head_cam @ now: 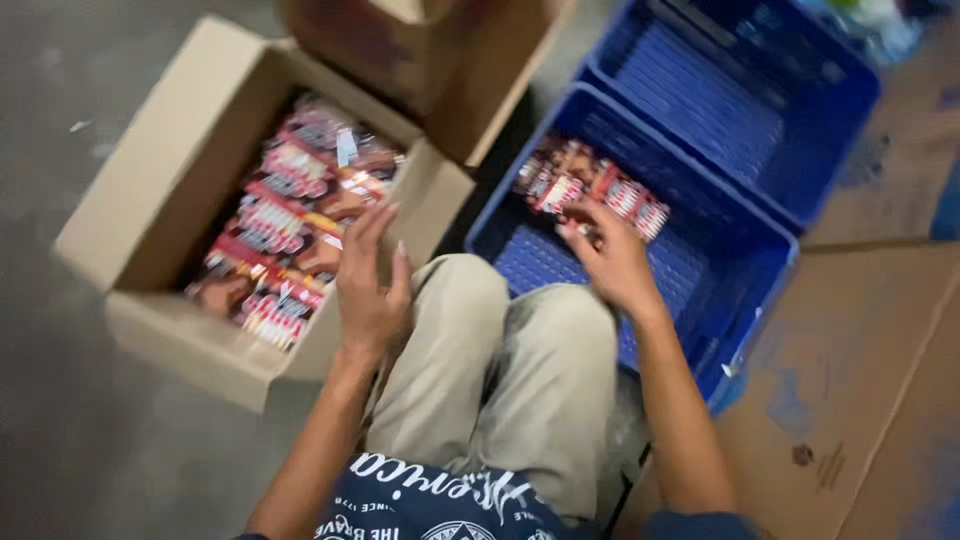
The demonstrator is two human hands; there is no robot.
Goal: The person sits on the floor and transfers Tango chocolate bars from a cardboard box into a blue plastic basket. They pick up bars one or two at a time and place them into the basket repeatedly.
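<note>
An open cardboard box [150, 200] on the left holds several red and white packets [290, 215]. My left hand [370, 280] hovers at its near right corner, fingers apart, palm facing me, holding nothing. My right hand [612, 255] reaches into the nearer blue plastic crate [740, 290], fingertips on a small pile of the same packets [590, 185] at its far left corner; the blur hides whether the fingers grip one. My bent knee in beige trousers [500, 350] lies between box and crate.
A second blue crate [740, 90] sits behind the first. Another cardboard box [430, 60] stands at the top centre. Flattened cardboard [860, 400] covers the floor on the right. Grey concrete floor [60, 420] lies at the left.
</note>
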